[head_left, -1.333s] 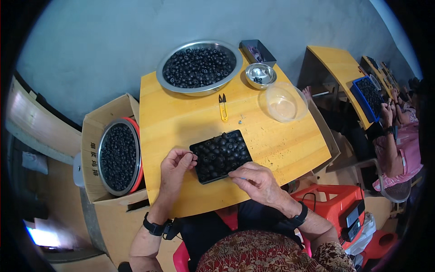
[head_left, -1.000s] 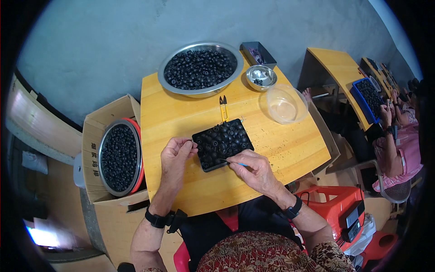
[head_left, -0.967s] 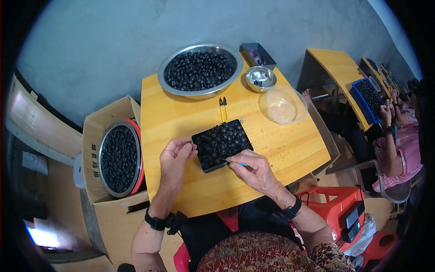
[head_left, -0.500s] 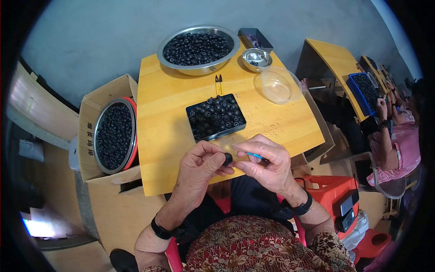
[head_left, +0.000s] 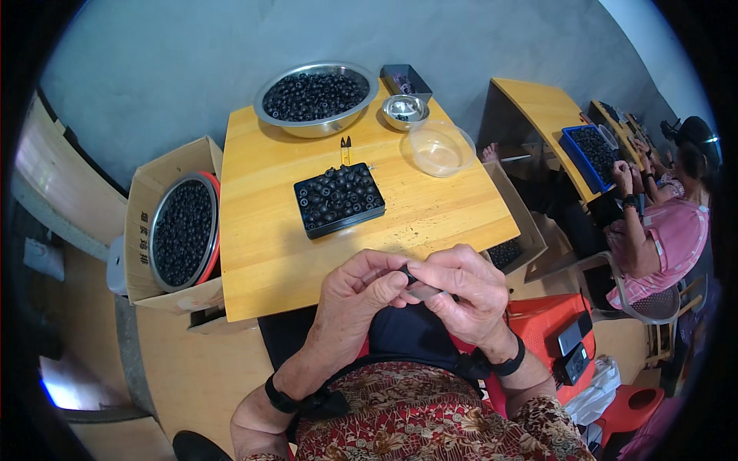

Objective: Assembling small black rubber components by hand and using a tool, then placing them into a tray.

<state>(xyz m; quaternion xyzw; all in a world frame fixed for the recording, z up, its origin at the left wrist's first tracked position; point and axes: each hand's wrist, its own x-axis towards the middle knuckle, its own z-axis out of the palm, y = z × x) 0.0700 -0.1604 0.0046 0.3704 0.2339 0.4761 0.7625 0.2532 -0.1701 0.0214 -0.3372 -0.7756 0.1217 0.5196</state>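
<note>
Just over the near edge of the yellow wooden table [head_left: 261,269], the person's two hands meet, fingertips close together. The left hand [head_left: 357,298] is narrowed, thumb against forefinger, pinching a small dark round piece [head_left: 408,274] that is mostly hidden by the fingers. The right hand [head_left: 467,296] is bent in from the other side, thumb and fingers drawn close on a thin grey sliver [head_left: 423,291] just beside that piece; too little shows to tell what it is. Beyond the hands, well apart from them, a black tray [head_left: 346,224] sits on the table, heaped with black round pieces [head_left: 338,192], many with a hole showing. Yellow-handled snips [head_left: 345,152] lie just behind it, blades pointing away. Farther back stand a wide metal bowl [head_left: 314,130] full of similar pieces, a small metal bowl [head_left: 416,121] with a few dark bits, a dark open box [head_left: 422,90] and a clear plastic tub [head_left: 443,156]. Left of the table, a cardboard box [head_left: 140,265] holds another filled metal basin [head_left: 161,273]. At the right, a co-worker in pink [head_left: 665,242] sits near a blue tray [head_left: 575,160].
</note>
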